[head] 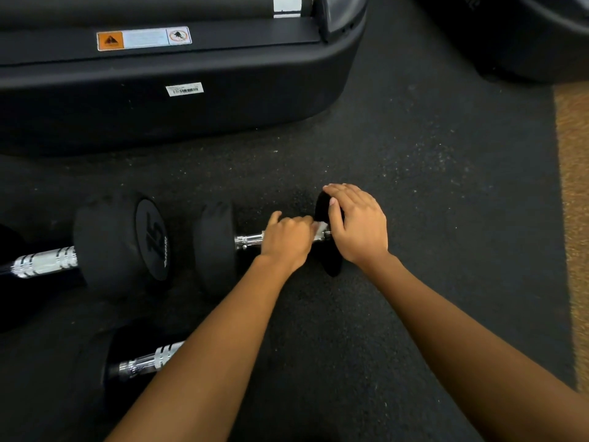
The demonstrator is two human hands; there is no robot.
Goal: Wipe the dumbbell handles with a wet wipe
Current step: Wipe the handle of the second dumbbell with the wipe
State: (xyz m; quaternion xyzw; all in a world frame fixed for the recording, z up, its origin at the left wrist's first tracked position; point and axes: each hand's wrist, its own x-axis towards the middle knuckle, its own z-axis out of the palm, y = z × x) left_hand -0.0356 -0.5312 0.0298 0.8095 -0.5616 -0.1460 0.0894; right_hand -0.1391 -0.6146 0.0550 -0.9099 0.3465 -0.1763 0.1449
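Observation:
A black dumbbell lies on the floor in the middle, its chrome handle (248,240) showing between its left head (212,247) and my hands. My left hand (288,242) is closed around the handle with a white wet wipe (320,228) peeking out at its right side. My right hand (358,224) rests over the top of the dumbbell's right head (331,266), fingers spread across it. A second dumbbell marked 15 (121,240) lies to the left, its chrome handle (44,261) bare. A third dumbbell handle (149,362) lies near my left forearm.
The base of a black exercise machine (191,106) with warning stickers stands just behind the dumbbells. Another dark machine base (526,36) sits at the top right. The black rubber floor (430,173) ends at a tan carpet strip (573,218) on the right.

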